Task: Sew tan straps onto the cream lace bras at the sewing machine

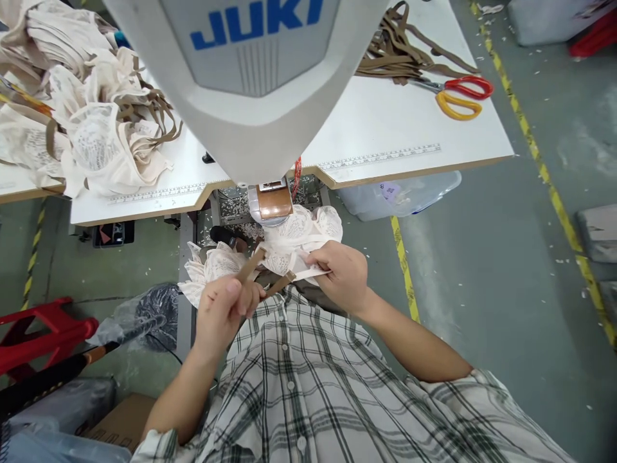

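Note:
My left hand (226, 310) is closed in a pinch on a brown strap (251, 265) whose two ends stick up toward the machine. My right hand (341, 275) is closed on the edge of a cream lace garment (299, 241) held in front of my chest. The lace piece bunches under the sewing head of the white JUKI machine (250, 83), by its copper-coloured foot part (274, 202). Both hands are close together, just above my checked shirt.
A pile of cream lace garments (81, 109) lies on the white table (385, 128) at the left. Brown straps (400, 51) and red-and-yellow scissors (460, 96) lie at the right. A red stool (43, 331) stands on the floor at the left, a plastic bin (400, 193) under the table.

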The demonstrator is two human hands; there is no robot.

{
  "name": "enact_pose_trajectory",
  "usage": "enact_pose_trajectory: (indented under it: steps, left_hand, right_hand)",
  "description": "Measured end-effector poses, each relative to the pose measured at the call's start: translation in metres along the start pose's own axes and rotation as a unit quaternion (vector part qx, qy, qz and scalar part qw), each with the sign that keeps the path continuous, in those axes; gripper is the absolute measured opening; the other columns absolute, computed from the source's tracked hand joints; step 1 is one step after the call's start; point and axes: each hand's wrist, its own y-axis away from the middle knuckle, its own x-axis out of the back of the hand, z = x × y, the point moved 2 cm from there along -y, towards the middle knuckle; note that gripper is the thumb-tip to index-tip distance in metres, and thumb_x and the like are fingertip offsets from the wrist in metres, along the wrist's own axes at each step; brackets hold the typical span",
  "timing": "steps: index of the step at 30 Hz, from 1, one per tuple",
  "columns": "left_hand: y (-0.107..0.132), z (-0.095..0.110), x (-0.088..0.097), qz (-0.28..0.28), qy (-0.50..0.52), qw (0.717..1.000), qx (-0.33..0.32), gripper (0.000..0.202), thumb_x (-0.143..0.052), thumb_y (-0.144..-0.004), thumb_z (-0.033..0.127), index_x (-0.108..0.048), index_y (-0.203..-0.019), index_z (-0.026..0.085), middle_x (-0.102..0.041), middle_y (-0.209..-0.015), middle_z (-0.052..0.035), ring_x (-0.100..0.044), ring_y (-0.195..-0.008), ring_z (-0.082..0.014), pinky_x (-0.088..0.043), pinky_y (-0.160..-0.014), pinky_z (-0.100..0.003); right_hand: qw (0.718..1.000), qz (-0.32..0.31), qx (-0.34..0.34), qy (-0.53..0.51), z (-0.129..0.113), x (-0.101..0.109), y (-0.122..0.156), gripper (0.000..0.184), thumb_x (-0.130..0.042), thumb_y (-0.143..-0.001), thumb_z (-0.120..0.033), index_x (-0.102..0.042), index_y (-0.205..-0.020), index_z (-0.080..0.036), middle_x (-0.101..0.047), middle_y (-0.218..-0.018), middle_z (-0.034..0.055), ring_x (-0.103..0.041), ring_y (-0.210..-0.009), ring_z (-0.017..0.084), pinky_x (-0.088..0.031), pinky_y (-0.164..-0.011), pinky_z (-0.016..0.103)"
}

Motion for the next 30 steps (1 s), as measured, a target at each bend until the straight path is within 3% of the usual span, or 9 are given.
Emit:
enact_pose_trajectory:
  steps: [6, 15, 18, 19, 21, 23, 25, 27, 30]
  left_hand:
    - [0.022, -0.029, -0.002, 0.014, 0.01, 0.999, -0.04, 0.044, -0.045, -0.098, 0.031, -0.048, -0.055, 0.019, -0.042, -0.049, 0.0016, -0.043, -0.053, -0.0137, -0.042, -0.074, -0.036]
    - [0.026, -0.03, -0.005, 0.016, 0.01, 0.999, -0.049, 0.044, -0.044, -0.097, 0.032, -0.045, -0.055, 0.018, -0.04, -0.049, 0.002, -0.043, -0.052, -0.0128, -0.044, -0.075, -0.036]
    - [0.024, -0.028, 0.001, 0.049, -0.075, 0.996, -0.015, 0.038, -0.046, -0.097, 0.036, -0.052, -0.063, 0.019, -0.048, -0.056, 0.0008, -0.054, -0.062, -0.0161, -0.049, -0.08, -0.038]
    - [0.022, -0.025, 0.004, 0.086, -0.151, 0.985, -0.012, 0.03, -0.05, -0.096, 0.036, -0.058, -0.073, 0.02, -0.056, -0.066, -0.001, -0.06, -0.074, -0.0184, -0.05, -0.086, -0.039]
    - [0.017, -0.017, 0.008, 0.181, -0.339, 0.921, -0.059, 0.018, -0.059, -0.092, 0.034, -0.063, -0.104, 0.021, -0.064, -0.101, -0.0073, -0.059, -0.11, -0.0239, -0.044, -0.103, -0.042]
    - [0.012, -0.01, 0.004, 0.194, -0.458, 0.856, -0.138, 0.04, -0.063, -0.089, 0.03, -0.055, -0.127, 0.021, -0.057, -0.129, -0.012, -0.048, -0.131, -0.0274, -0.037, -0.112, -0.044]
    - [0.005, -0.011, -0.005, 0.086, -0.476, 0.865, -0.137, 0.043, -0.06, -0.09, 0.032, -0.054, -0.131, 0.022, -0.059, -0.131, -0.013, -0.053, -0.126, -0.0285, -0.044, -0.105, -0.042]
    - [-0.003, -0.018, -0.012, -0.015, -0.441, 0.896, -0.047, 0.034, -0.057, -0.092, 0.037, -0.058, -0.123, 0.023, -0.067, -0.112, -0.0098, -0.065, -0.102, -0.025, -0.053, -0.084, -0.034]
    - [-0.017, -0.026, -0.014, 0.015, -0.395, 0.916, 0.063, 0.03, -0.056, -0.091, 0.049, -0.061, -0.101, 0.021, -0.064, -0.082, -0.0031, -0.059, -0.071, -0.0177, -0.045, -0.06, -0.025]
  right_hand:
    - [0.999, 0.019, 0.008, -0.044, -0.005, 0.001, -0.002, 0.018, -0.066, -0.088, -0.015, -0.055, -0.076, -0.022, -0.044, -0.054, -0.0068, -0.041, -0.049, 0.008, -0.031, -0.05, 0.023]
    - [0.997, 0.018, -0.021, -0.077, -0.009, 0.003, 0.0, 0.019, -0.067, -0.087, -0.016, -0.055, -0.074, -0.021, -0.038, -0.055, -0.0071, -0.039, -0.049, 0.008, -0.03, -0.049, 0.022]
    - [0.995, 0.02, -0.033, -0.091, -0.008, 0.003, 0.001, 0.017, -0.068, -0.086, -0.015, -0.056, -0.075, -0.021, -0.039, -0.054, -0.0075, -0.038, -0.049, 0.008, -0.03, -0.049, 0.022]
    - [0.995, 0.02, -0.035, -0.091, -0.008, 0.003, 0.001, 0.017, -0.068, -0.086, -0.015, -0.057, -0.075, -0.021, -0.04, -0.054, -0.0074, -0.038, -0.049, 0.008, -0.03, -0.049, 0.023]
    - [0.996, 0.009, -0.029, -0.087, -0.009, 0.002, -0.001, 0.015, -0.067, -0.087, -0.018, -0.058, -0.076, -0.021, -0.045, -0.056, -0.0066, -0.041, -0.05, 0.008, -0.032, -0.05, 0.023]
    - [0.996, -0.017, -0.004, -0.087, -0.012, -0.001, -0.003, 0.013, -0.065, -0.089, -0.021, -0.06, -0.077, -0.021, -0.054, -0.059, -0.0051, -0.048, -0.053, 0.009, -0.034, -0.054, 0.023]
    - [0.994, -0.056, 0.028, -0.093, -0.014, -0.004, -0.007, 0.012, -0.06, -0.091, -0.021, -0.063, -0.08, -0.022, -0.062, -0.064, -0.0037, -0.054, -0.057, 0.009, -0.037, -0.057, 0.023]
    - [0.989, -0.1, 0.043, -0.097, -0.013, -0.006, -0.011, 0.012, -0.057, -0.091, -0.022, -0.064, -0.082, -0.022, -0.065, -0.068, -0.0028, -0.057, -0.06, 0.01, -0.038, -0.058, 0.023]
    - [0.983, -0.159, 0.029, -0.089, -0.007, -0.004, -0.016, 0.008, -0.059, -0.089, -0.025, -0.064, -0.085, -0.021, -0.068, -0.075, -0.0015, -0.06, -0.066, 0.011, -0.038, -0.059, 0.024]
